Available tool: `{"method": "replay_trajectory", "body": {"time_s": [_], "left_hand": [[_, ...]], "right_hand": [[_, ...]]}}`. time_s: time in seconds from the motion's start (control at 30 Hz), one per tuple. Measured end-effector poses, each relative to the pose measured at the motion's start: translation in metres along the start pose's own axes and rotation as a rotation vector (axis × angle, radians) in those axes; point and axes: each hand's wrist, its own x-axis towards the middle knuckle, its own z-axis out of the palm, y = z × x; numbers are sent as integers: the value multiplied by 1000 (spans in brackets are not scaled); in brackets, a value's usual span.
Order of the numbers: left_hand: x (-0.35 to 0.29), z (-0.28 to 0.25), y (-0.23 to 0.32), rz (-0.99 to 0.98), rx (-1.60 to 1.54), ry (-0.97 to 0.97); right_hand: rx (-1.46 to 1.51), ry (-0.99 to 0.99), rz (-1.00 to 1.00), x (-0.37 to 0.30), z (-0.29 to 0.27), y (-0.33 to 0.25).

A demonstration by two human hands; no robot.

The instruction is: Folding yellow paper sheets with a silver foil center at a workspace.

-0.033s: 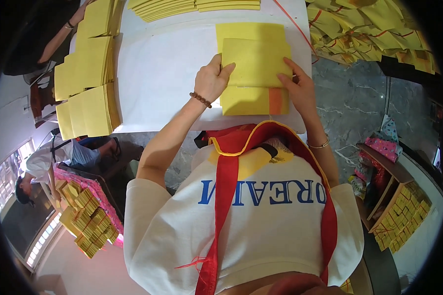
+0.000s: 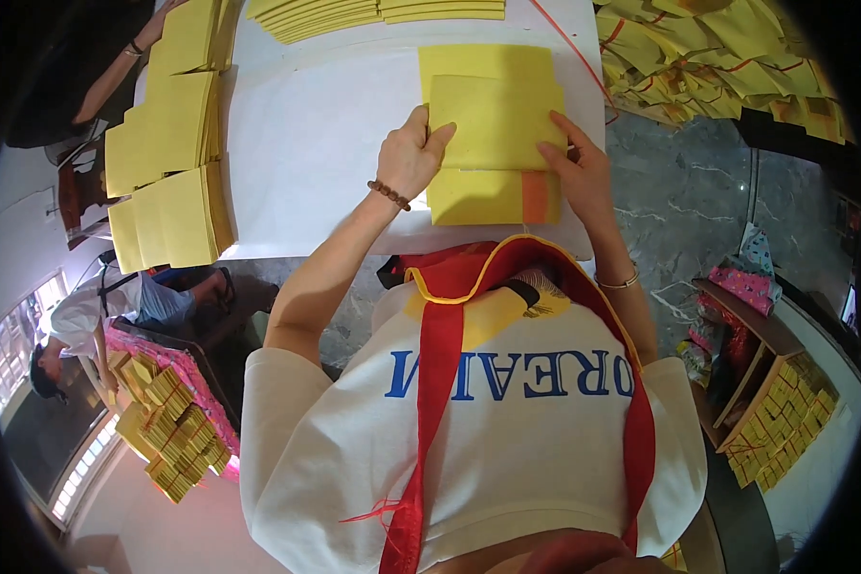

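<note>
A stack of yellow paper sheets (image 2: 496, 122) lies on the white-topped table (image 2: 325, 153) in front of me. My left hand (image 2: 414, 153) grips its left edge, thumb on top and fingers curled at the side. At the right edge my right hand (image 2: 581, 172) has its thumb and forefinger on the paper, and its other fingers are partly hidden. More yellow paper shows under the stack beyond its far edge, and a yellow piece with an orange patch (image 2: 536, 197) shows at the near side.
Yellow paper piles line the table's left side (image 2: 175, 206) and far edge (image 2: 373, 17). A red string (image 2: 574, 48) lies at the right. Tied yellow bundles (image 2: 708, 57) fill the far right. A co-worker's arm (image 2: 115, 81) reaches in at far left; another person (image 2: 96, 311) works near stacked bundles (image 2: 172, 426).
</note>
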Motion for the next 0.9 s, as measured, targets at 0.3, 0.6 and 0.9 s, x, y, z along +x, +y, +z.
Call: {"method": "replay_trajectory", "body": {"time_s": [0.3, 0.6, 0.9], "left_hand": [[6, -6, 4, -97, -49, -39], [1, 9, 43, 727, 626, 169], [9, 38, 18, 661, 665, 42]], "right_hand": [[-219, 13, -21, 11, 0, 4], [-253, 51, -80, 11, 4, -2], [-620, 197, -197, 1, 13, -24]]}}
